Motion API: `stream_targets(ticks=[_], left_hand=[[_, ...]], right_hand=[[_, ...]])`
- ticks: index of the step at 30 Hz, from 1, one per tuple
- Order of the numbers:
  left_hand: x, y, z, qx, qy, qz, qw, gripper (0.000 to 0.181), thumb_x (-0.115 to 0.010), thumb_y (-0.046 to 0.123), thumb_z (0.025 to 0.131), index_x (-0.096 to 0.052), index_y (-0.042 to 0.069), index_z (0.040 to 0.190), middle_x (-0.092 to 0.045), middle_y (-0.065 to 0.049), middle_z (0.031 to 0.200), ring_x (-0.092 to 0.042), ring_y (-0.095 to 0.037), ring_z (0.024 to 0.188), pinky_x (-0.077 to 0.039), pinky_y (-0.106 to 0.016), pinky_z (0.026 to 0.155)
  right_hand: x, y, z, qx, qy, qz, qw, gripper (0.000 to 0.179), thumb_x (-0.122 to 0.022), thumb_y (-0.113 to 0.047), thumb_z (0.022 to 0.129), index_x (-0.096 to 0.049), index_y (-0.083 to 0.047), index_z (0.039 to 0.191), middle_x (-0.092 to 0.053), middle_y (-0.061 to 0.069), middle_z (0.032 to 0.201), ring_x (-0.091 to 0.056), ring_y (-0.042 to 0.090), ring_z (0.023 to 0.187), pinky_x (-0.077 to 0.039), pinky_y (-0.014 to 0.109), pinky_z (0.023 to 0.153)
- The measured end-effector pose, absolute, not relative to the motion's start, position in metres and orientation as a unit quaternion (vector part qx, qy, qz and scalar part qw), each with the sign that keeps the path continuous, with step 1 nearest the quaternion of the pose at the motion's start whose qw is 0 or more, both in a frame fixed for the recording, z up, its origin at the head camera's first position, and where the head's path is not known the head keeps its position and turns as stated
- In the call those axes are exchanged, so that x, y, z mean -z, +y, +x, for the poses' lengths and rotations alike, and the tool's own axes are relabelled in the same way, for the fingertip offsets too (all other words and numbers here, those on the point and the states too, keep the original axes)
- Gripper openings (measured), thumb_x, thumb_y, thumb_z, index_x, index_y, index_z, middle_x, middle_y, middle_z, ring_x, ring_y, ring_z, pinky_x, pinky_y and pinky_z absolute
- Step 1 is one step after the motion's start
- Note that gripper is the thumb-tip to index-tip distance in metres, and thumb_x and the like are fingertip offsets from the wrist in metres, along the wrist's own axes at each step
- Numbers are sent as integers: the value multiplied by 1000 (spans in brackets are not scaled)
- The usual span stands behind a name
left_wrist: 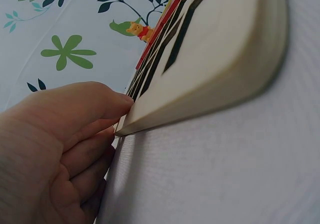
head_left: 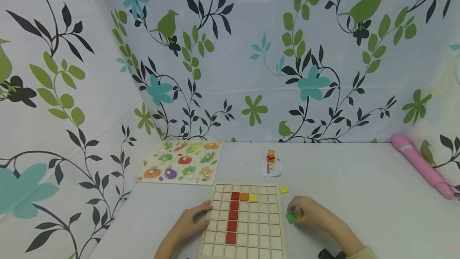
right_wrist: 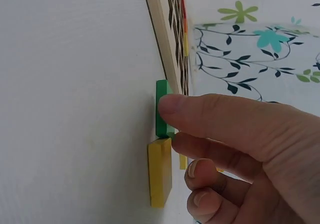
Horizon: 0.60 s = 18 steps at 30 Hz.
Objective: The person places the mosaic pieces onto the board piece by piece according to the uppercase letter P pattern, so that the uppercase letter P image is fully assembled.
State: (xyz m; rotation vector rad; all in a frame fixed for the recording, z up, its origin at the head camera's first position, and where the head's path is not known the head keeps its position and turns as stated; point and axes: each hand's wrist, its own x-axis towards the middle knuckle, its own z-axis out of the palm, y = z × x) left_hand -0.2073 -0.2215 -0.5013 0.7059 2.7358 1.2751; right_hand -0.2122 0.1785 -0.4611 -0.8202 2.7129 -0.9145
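Note:
A wooden grid board (head_left: pixel 258 229) lies on the white table. Several red tiles (head_left: pixel 232 226) form a column in its cells, with an orange tile (head_left: pixel 244 197) and a yellow piece with a rounded side (head_left: pixel 253 198) beside the top one. Against the board's left edge rests my left hand (head_left: pixel 191 221), thumb and fingertips touching the rim. To the right of the board, my right hand (head_left: pixel 312 212) pinches a green tile (right_wrist: pixel 161 109) between thumb and finger, low over the table. A yellow block (right_wrist: pixel 160 174) sits right by the green one, mostly hidden by the hand in the head view.
Another yellow piece (head_left: pixel 284 189) lies off the board's upper right corner. Behind the board are a small printed grid card (head_left: pixel 270 169) and a bear figurine (head_left: pixel 271 155). A vegetable picture board (head_left: pixel 185 160) lies back left; a pink tube (head_left: pixel 422 165) is at far right.

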Motion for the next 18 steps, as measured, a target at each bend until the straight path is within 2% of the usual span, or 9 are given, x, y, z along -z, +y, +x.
stream_targets(ticks=[5,18], left_hand=[[500,-221,-207,-413,882,228,22,38,-64,21,80,-59,7,115,-48,-6,129,-41,-29,119,-32,-46,98],[501,-222,-207,-410,883,225,21,38,-65,21,80,-60,9,115,-48,-8,129,-40,-30,119,-30,-48,98]], right_hand=[[463,178,-213,310,905,-280,82,23,-75,-6,65,-67,-10,87,-57,-11,81,-50,9,68,-48,23,57],[465,173,-213,296,911,-276,74,19,-72,-9,67,-67,-10,84,-54,-11,78,-48,7,67,-47,22,56]])
